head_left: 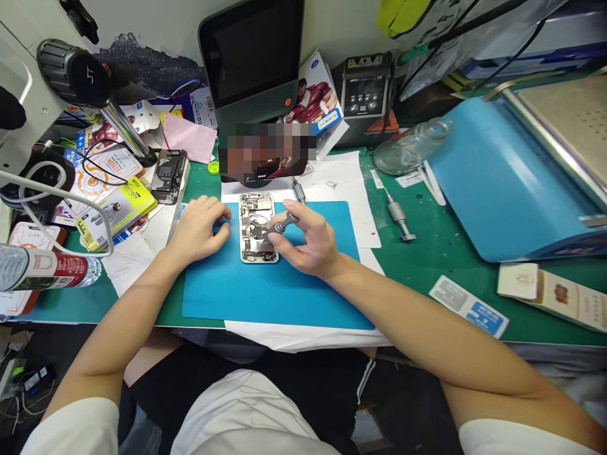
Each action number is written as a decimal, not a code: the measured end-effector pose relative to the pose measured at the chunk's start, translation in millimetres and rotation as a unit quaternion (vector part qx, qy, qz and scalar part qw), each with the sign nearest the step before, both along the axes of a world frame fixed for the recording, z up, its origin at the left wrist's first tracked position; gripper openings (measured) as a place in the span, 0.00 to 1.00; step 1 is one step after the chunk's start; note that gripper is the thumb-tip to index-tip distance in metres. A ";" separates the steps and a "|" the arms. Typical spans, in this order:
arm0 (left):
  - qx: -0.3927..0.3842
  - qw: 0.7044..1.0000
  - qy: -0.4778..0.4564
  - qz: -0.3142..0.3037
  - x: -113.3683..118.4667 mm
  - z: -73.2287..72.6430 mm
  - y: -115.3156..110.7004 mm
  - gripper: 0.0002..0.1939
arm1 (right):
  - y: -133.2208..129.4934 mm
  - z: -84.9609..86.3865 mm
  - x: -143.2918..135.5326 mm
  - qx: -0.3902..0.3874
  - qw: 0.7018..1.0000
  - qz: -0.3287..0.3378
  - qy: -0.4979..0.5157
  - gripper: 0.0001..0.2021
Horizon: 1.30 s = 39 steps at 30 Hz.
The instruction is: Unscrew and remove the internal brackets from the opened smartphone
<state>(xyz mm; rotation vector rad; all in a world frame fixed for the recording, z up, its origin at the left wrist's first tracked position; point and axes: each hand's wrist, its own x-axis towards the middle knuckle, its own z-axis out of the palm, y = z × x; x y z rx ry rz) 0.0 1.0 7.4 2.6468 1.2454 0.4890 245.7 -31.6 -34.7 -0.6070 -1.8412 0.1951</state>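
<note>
An opened smartphone (245,246) lies on the blue mat (279,297), its inner parts exposed. My right hand (310,243) grips a short dark-grey hand tool (286,222) between thumb and fingers. The tool slants down to the left over the middle of the phone; its exact kind and whether its tip touches cannot be made out. Left of the phone, my left hand (202,227) rests at the mat's edge, fingers loosely curled, thumb apart from them and nothing held. A grey screwdriver (298,189) lies behind my right hand, partly hidden.
Another grey screwdriver (398,218) lies to the right, near a glass jar (412,148). A blue-covered machine (493,183) stands further right. At left are a plastic bottle (47,268), a yellow battery box (116,215) and another opened phone (168,177). A dark screen (251,57) stands behind.
</note>
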 end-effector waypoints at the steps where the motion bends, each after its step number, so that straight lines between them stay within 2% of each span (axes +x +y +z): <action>1: -0.007 1.000 0.004 -0.025 0.4 1.5 -0.9 0.03 | 0.0 -0.2 -0.2 0.001 1.000 -0.002 -0.002 0.37; 5: -0.043 0.988 0.031 -0.146 1.7 4.1 -4.1 0.14 | 0.0 -0.6 -1.4 -0.008 1.000 0.003 0.003 0.34; 8: -0.056 0.981 0.045 -0.183 2.1 2.5 -4.8 0.20 | -1.3 0.3 -2.9 -0.015 1.000 0.012 0.005 0.33; 21: -0.052 0.978 0.068 -0.190 -0.2 -1.9 -2.9 0.22 | -11.8 -0.3 -10.7 -0.039 0.996 0.065 -0.051 0.29; 39: -0.065 0.979 0.057 -0.184 0.8 -2.4 -3.4 0.20 | -11.9 -3.9 -10.4 -0.053 0.994 0.073 -0.058 0.28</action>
